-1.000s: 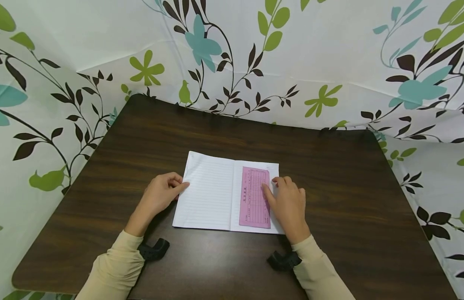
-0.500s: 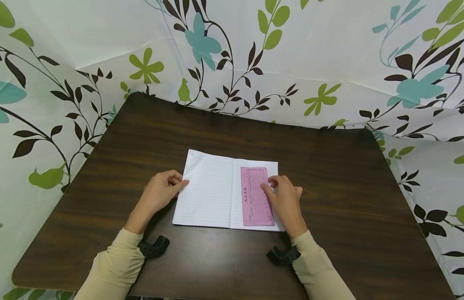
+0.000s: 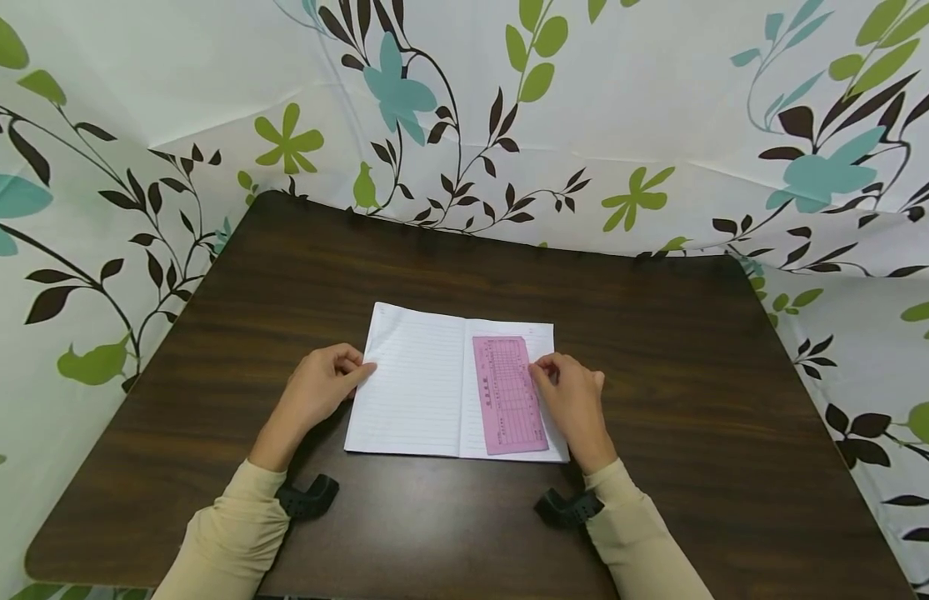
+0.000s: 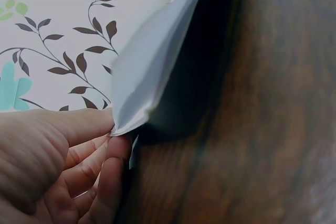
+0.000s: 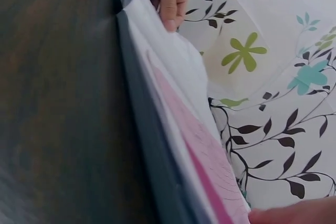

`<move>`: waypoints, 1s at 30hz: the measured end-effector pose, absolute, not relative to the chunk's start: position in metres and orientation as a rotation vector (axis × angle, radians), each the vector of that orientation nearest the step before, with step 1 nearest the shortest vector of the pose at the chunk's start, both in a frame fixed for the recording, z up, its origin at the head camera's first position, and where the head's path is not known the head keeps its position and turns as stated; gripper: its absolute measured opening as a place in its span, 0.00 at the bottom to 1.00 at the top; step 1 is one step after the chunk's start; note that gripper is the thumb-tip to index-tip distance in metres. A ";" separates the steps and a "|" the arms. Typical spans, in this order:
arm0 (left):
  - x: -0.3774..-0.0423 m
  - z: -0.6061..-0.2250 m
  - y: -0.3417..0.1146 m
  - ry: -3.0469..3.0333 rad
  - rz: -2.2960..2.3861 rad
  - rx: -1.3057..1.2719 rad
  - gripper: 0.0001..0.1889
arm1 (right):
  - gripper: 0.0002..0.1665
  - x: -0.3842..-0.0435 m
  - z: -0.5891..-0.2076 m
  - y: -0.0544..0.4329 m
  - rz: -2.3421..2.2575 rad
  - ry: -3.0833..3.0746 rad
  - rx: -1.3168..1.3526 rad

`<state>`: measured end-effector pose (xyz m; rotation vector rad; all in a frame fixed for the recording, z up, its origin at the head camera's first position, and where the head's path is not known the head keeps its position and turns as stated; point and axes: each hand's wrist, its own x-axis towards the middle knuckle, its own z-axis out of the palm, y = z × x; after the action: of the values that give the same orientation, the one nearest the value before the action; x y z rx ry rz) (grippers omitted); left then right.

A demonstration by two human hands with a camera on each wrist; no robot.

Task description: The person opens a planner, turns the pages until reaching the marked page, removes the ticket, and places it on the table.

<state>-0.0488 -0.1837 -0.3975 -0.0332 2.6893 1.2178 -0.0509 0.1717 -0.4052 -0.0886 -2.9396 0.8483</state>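
Observation:
An open lined notebook [image 3: 415, 387] lies on the dark wood table, its two blank pages facing up. On its right page rests a pink printed slip [image 3: 506, 398], leaning a little, its top toward the left. My left hand [image 3: 319, 387] pinches the notebook's left edge; in the left wrist view the thumb lies over the page [image 4: 149, 66] and the fingers curl beneath. With thumb and forefinger, my right hand [image 3: 574, 402] pinches the slip's right edge. The right wrist view shows only a bit of the right thumb [image 5: 294, 213] at the pink slip [image 5: 210, 140].
The brown wood-grain table [image 3: 449, 267] extends on every side of the notebook. A white cloth [image 3: 479, 108] with leaf and flower prints hangs behind and beside it. Each wrist wears a black mount, such as the left one [image 3: 308, 497].
The pink slip shifts right, then its top swings left so it lies tilted. My right fingers draw together at its right edge. My left hand stays at the notebook's left edge.

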 end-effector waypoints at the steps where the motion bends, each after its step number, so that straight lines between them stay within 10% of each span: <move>1: -0.049 -0.398 -0.184 2.690 1.218 -0.037 0.13 | 0.15 -0.051 -0.405 0.171 0.844 -2.949 -0.091; 30: -0.048 -0.397 -0.182 2.689 1.206 -0.056 0.15 | 0.17 -0.063 -0.392 0.219 1.430 -2.858 -0.048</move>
<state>-0.0482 -0.1817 -0.3969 -0.0555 2.6886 1.2056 -0.0625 0.2193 -0.3917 -0.0479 -2.8579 1.4301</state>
